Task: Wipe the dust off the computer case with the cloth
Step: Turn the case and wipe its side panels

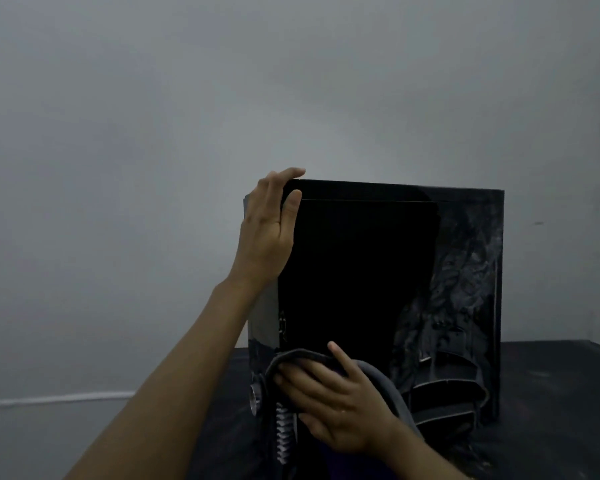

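Left hand [269,230] gripping the computer case [361,271] top corner, arm outstretched; right hand [336,403] flat, fingers spread on the cloth [378,375].

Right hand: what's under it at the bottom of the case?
The grey cloth lies under the right hand, pressed flat against the computer case side panel. The panel patch beneath the cloth is covered, so remaining dust there cannot be seen.
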